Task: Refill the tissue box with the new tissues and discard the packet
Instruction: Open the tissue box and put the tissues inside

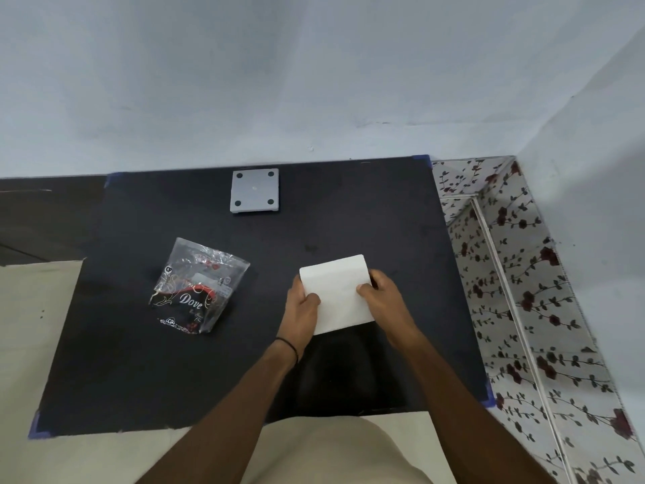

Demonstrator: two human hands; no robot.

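Pale wall (314, 64), floral-patterned surface (516, 274)

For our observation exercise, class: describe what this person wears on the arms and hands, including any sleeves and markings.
The left forearm and right forearm are bare, with no sleeves in view. The left hand and right hand wear no gloves. A thin black band circles the left wrist; no watch shows.

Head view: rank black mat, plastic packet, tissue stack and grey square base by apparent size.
1. black mat
2. plastic packet and tissue stack: look alike, so not ranked; the stack is partly covered.
3. grey square base, though it lies farthest from the camera.
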